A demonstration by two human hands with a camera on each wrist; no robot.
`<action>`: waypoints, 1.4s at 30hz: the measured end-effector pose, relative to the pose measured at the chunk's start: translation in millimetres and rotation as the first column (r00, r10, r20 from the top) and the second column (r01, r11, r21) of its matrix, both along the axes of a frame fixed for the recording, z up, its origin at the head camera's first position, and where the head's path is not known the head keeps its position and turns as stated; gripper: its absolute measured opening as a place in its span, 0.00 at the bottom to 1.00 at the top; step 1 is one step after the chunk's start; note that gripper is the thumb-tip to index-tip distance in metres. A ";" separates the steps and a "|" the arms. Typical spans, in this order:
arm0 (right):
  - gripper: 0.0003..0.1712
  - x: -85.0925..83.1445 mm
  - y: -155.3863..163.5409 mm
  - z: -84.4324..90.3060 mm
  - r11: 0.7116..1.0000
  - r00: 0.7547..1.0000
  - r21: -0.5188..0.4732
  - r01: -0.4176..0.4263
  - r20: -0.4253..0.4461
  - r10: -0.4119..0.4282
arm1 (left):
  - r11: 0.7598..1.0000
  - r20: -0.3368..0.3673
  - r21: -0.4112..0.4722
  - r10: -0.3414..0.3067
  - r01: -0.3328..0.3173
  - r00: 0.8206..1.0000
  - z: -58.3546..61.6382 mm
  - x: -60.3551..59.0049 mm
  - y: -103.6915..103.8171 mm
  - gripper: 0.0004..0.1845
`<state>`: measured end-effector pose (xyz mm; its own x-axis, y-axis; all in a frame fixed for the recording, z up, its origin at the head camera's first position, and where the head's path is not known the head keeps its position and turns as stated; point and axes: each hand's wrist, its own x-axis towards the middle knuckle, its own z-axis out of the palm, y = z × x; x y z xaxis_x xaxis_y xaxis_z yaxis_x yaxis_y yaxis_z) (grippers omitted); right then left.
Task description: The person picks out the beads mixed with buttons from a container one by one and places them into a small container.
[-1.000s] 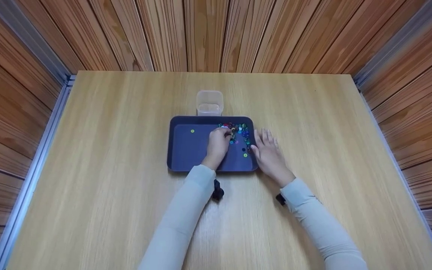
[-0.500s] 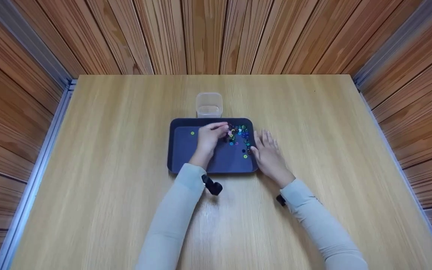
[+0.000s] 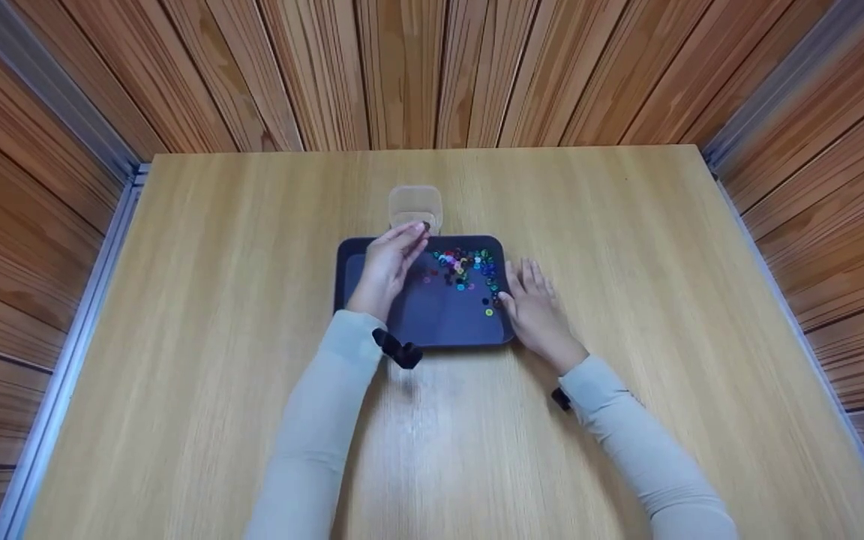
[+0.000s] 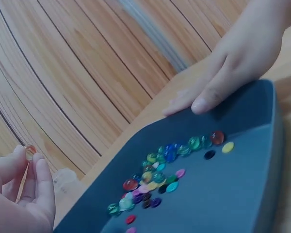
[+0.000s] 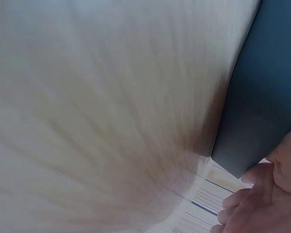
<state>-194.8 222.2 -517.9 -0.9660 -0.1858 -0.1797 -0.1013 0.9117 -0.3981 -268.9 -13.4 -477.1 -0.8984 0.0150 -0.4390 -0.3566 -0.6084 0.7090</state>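
Pinching one small bead [image 4: 30,149] between thumb and fingertips, the left hand [image 3: 387,264] holds it just above the clear cup [image 3: 415,204] behind the dark tray [image 3: 424,330]. I judge the next move needs a careful release over the opening. The right hand [image 3: 533,309], fingers spread flat, rests against the tray's right edge on the wooden table [image 3: 664,300]; wooden walls stand around.

Small brown bead [image 3: 424,225], pinched above tray [image 3: 372,247]

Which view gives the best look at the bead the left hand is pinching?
The left wrist view: the bead shows amber between fingertips. The head view shows it only as a dark speck over the clear container. The right wrist view misses it.
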 end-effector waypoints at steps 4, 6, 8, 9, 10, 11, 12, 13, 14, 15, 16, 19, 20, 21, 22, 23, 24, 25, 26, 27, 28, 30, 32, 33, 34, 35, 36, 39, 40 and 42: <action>0.34 0.0 -0.3 -0.4 1.000 1.000 0.008 0.003 0.012 -0.004 | 0.983 -0.065 -0.181 -0.003 -0.009 0.998 7.9 -9.7 -1.8 0.14; 0.35 0.2 -0.6 -0.2 1.000 1.000 0.009 0.002 0.012 -0.002 | 0.942 -0.119 -0.334 -0.016 -0.024 0.993 11.9 -15.2 -2.5 0.13; 0.35 0.5 -0.9 0.2 1.000 1.000 0.008 -0.003 0.002 0.003 | 0.847 -0.163 -0.531 -0.062 -0.035 0.985 14.8 -20.9 -3.6 0.12; 0.35 0.5 -1.0 0.2 1.000 1.000 0.005 -0.004 -0.002 0.004 | 0.783 -0.181 -0.621 -0.094 -0.040 0.979 16.3 -23.4 -4.2 0.12; 0.35 0.6 -0.9 0.4 1.000 1.000 0.001 -0.005 -0.006 0.005 | 0.714 -0.195 -0.699 -0.130 -0.045 0.972 17.4 -25.9 -4.6 0.11; 0.35 0.5 -0.7 0.5 1.000 1.000 -0.002 -0.005 -0.006 0.005 | 0.637 -0.204 -0.769 -0.170 -0.050 0.964 18.4 -28.0 -5.0 0.11; 0.35 0.4 -0.5 0.4 1.000 1.000 -0.003 -0.004 -0.007 0.004 | 0.564 -0.210 -0.824 -0.211 -0.057 0.955 19.1 -30.0 -5.3 0.10; 0.35 0.5 -0.5 0.1 1.000 1.000 -0.003 -0.002 -0.008 0.002 | 0.499 -0.215 -0.864 -0.248 -0.065 0.945 19.3 -31.7 -5.5 0.10; 0.35 0.3 -0.3 -0.3 1.000 1.000 -0.002 0.000 -0.004 0.000 | 0.451 -0.219 -0.890 -0.281 -0.073 0.934 19.5 -32.8 -5.6 0.10; 0.35 0.3 -0.3 -0.6 1.000 1.000 0.001 0.001 -0.003 -0.001 | 0.405 -0.223 -0.910 -0.310 -0.084 0.924 19.1 -33.9 -5.7 0.10; 0.35 0.2 -0.5 -0.7 1.000 1.000 0.003 0.003 -0.004 -0.003 | 0.363 -0.226 -0.927 -0.337 -0.095 0.914 18.3 -34.7 -5.8 0.10; 0.35 -0.1 -0.7 -1.7 1.000 1.000 0.016 0.004 0.001 -0.004 | 0.236 -0.209 -0.964 -0.394 -0.121 0.895 14.6 -36.7 -5.0 0.10; 0.35 -0.1 -0.6 -2.0 1.000 1.000 0.019 0.005 0.004 -0.005 | 0.202 -0.196 -0.972 -0.407 -0.122 0.892 13.4 -37.0 -4.4 0.09; 0.35 0.1 -0.6 -2.1 1.000 1.000 0.023 0.005 0.004 -0.005 | 0.173 -0.185 -0.977 -0.419 -0.121 0.889 12.3 -37.3 -3.5 0.09; 0.35 0.0 -0.6 -2.3 1.000 1.000 0.026 0.005 0.005 -0.005 | 0.146 -0.171 -0.982 -0.430 -0.119 0.886 11.5 -37.7 -2.4 0.09; 0.35 0.0 -0.3 -2.3 1.000 1.000 0.027 0.006 0.009 -0.006 | 0.126 -0.158 -0.985 -0.437 -0.114 0.885 11.2 -38.0 -1.1 0.09; 0.35 -0.1 -0.1 -2.4 1.000 1.000 0.027 0.007 0.011 -0.007 | 0.114 -0.148 -0.988 -0.443 -0.109 0.884 11.2 -38.0 0.2 0.09; 0.35 -0.2 -0.1 -2.2 1.000 1.000 0.027 0.008 0.012 -0.008 | 0.108 -0.139 -0.989 -0.448 -0.101 0.883 11.6 -38.3 1.3 0.09; 0.35 -0.3 0.0 -1.9 1.000 1.000 0.027 0.009 0.011 -0.009 | 0.101 -0.132 -0.990 -0.452 -0.097 0.882 11.9 -38.7 2.3 0.09; 0.35 -0.5 0.1 -1.6 1.000 1.000 0.025 0.009 0.011 -0.009 | 0.096 -0.128 -0.991 -0.455 -0.094 0.881 12.3 -39.1 3.1 0.10; 0.35 -0.6 0.0 -1.4 1.000 1.000 0.021 0.010 0.011 -0.010 | 0.093 -0.124 -0.991 -0.456 -0.092 0.881 12.5 -39.6 3.4 0.10; 0.35 -0.8 0.2 -1.3 1.000 1.000 0.018 0.012 0.010 -0.012 | 0.094 -0.121 -0.992 -0.453 -0.088 0.883 12.5 -40.3 3.7 0.10; 0.35 -0.7 0.3 -1.2 1.000 1.000 0.019 0.013 0.010 -0.013 | 0.091 -0.120 -0.992 -0.450 -0.088 0.885 11.5 -41.0 3.7 0.10; 0.35 -0.6 0.5 -1.3 1.000 1.000 0.021 0.012 0.008 -0.012 | 0.090 -0.118 -0.992 -0.447 -0.087 0.887 10.8 -41.2 3.5 0.10; 0.35 -0.5 0.6 -1.4 1.000 1.000 0.025 0.011 0.006 -0.011 | 0.089 -0.117 -0.992 -0.446 -0.086 0.887 10.1 -41.3 3.4 0.10; 0.35 -0.5 0.8 -1.7 1.000 1.000 0.028 0.008 0.002 -0.008 | 0.086 -0.117 -0.992 -0.445 -0.087 0.888 9.3 -41.4 3.4 0.10; 0.35 -0.5 0.8 -1.8 1.000 1.000 0.027 0.006 -0.001 -0.006 | 0.083 -0.116 -0.993 -0.444 -0.089 0.888 8.5 -41.5 3.3 0.10; 0.34 -0.5 0.5 -1.9 1.000 1.000 0.019 0.003 -0.012 -0.003 | 0.084 -0.118 -0.992 -0.446 -0.090 0.887 7.2 -41.4 3.2 0.10; 0.34 -0.5 0.4 -1.9 1.000 1.000 0.015 0.004 -0.013 -0.003 | 0.082 -0.120 -0.992 -0.449 -0.093 0.886 7.1 -41.3 3.4 0.10; 0.34 -0.5 0.2 -2.0 1.000 1.000 0.006 0.007 -0.011 -0.007 | 0.085 -0.127 -0.991 -0.452 -0.099 0.883 7.4 -40.8 3.7 0.10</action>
<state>-195.3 222.4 -519.9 -0.9692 -0.1779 -0.1701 -0.0991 0.9147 -0.3918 -309.7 -9.7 -469.7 -0.9962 0.0171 0.0854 0.0701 0.7388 0.6703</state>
